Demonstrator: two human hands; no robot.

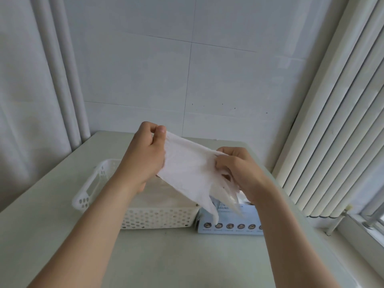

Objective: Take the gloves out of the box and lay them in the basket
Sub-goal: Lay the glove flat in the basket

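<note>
Pale desk (166, 258) fills the near ground, and two bare forearms (93, 215) reach out over it. Farther on, a light blue box (228, 224) with a row of small round pictures along its front stands on the desk, just beside the right end of a white basket (158, 218) with holes in its walls. Above these two, a thin white glove (187, 171) is held stretched in the air between both hands. The left hand (145, 156) pinches the glove's upper end between thumb and curled fingers (146, 126). The right hand (243, 173) grips the lower part with its fingers curled, and the glove's finger ends hang down in front of the box. Behind the desk is a white tiled wall (187, 69), with a curtain (25, 100) at the left and blinds (336, 121) at the right.
</note>
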